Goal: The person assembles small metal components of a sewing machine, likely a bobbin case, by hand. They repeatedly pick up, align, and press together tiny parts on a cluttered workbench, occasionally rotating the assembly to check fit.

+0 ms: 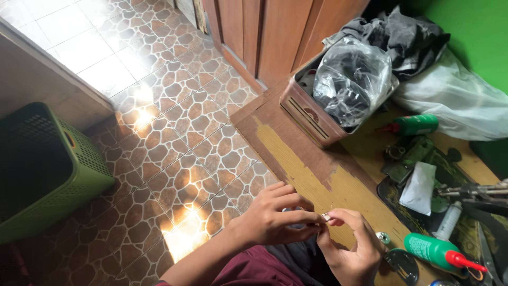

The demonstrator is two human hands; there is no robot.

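Worn wooden table (296, 159): metal tin (309, 114), two green bottles (415, 125) (434, 250), white cloth (418, 186), pliers (471, 193).

Daylight from upper left glares on the floor tiles (174, 137), corners dim

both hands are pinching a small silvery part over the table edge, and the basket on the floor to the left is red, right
Not quite. The head view shows the basket is green, not red. The rest holds: the left hand and right hand pinch a small silvery part over the edge of the table.
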